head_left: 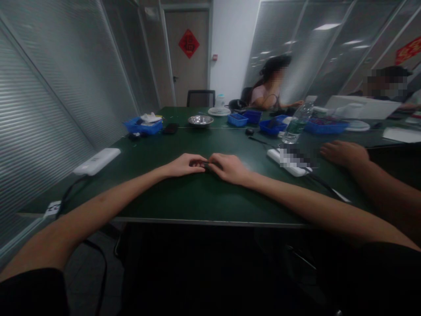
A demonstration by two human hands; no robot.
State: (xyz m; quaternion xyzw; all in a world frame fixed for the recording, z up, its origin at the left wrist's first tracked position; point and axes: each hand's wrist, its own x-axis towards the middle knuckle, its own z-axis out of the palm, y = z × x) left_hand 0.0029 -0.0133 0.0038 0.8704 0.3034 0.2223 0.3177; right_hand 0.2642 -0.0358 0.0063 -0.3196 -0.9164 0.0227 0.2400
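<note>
My left hand (187, 165) and my right hand (227, 168) meet over the middle of the dark green table (194, 197). Between their fingertips is a small dark piece (206, 164), pinched from both sides; it is too small and blurred to name. The fingers of both hands are curled and closed on it. Beyond the hands, further back on the table, stands a shiny metal bowl (200, 121).
White power banks (98, 161) lie left and right with cables. Blue baskets (144, 126), a water bottle (297, 123) and a white strainer (219, 112) stand behind. A co-worker's arm (348, 153) rests at right; another person (269, 87) sits at the back.
</note>
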